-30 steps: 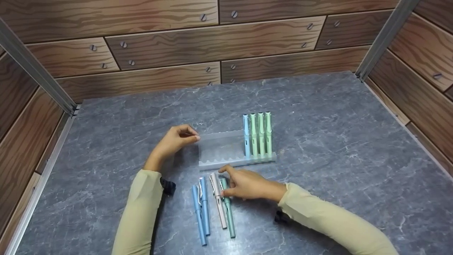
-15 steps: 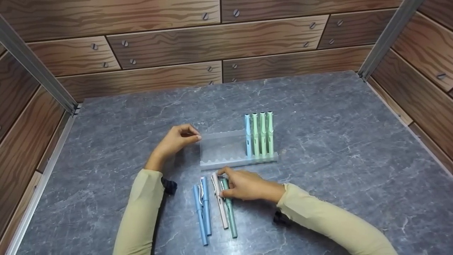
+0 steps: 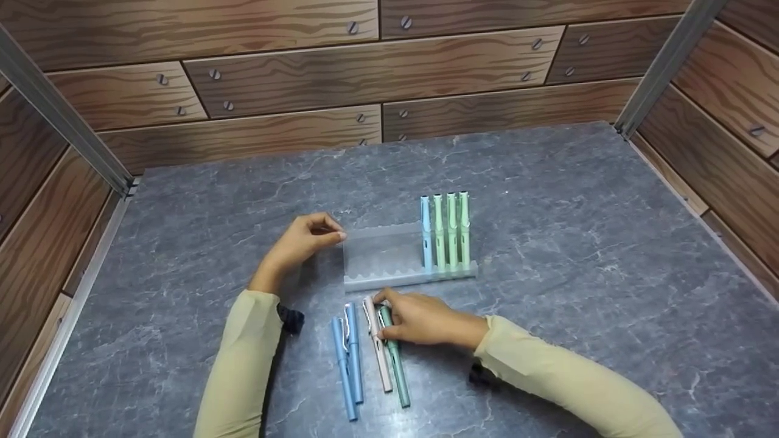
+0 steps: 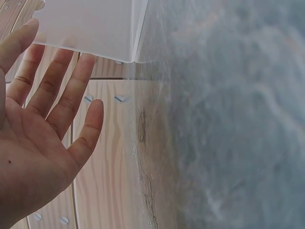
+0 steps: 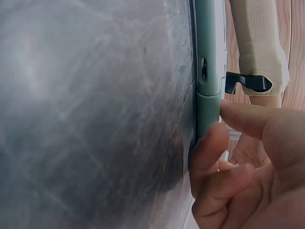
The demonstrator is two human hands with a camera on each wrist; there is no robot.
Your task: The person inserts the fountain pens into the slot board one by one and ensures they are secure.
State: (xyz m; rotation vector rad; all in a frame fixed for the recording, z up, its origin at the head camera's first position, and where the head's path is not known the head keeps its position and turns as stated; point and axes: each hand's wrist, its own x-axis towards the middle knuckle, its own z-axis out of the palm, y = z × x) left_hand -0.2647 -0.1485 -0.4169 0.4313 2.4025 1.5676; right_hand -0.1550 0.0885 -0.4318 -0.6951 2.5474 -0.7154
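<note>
In the head view my left hand [image 3: 308, 238] pinches the left edge of a clear pen rack [image 3: 383, 252]; in the left wrist view its thumb overlaps the front of the panel, fingertips behind. One light blue pen [image 3: 426, 234] and three light green pens [image 3: 452, 237] stand in the rack's right-hand slots. My right hand [image 3: 426, 317] reaches over a dark green pen [image 5: 208, 107] with thumb and index finger at the cap of a pale pinkish pen [image 3: 381, 362]. Both pens lie on the table; the inner grip is partly hidden by the hand.
Two blue pens [image 3: 355, 365] with silver clips lie side by side, left of the pinkish one. The grey marbled table [image 3: 566, 243] is walled in by wood-patterned panels [image 3: 292, 79] with metal corner posts [image 3: 654, 67].
Both hands stay almost in place. The lower end of the dark green pen has shifted slightly to the right, and the right index finger sits a little closer on the pinkish pen.
</note>
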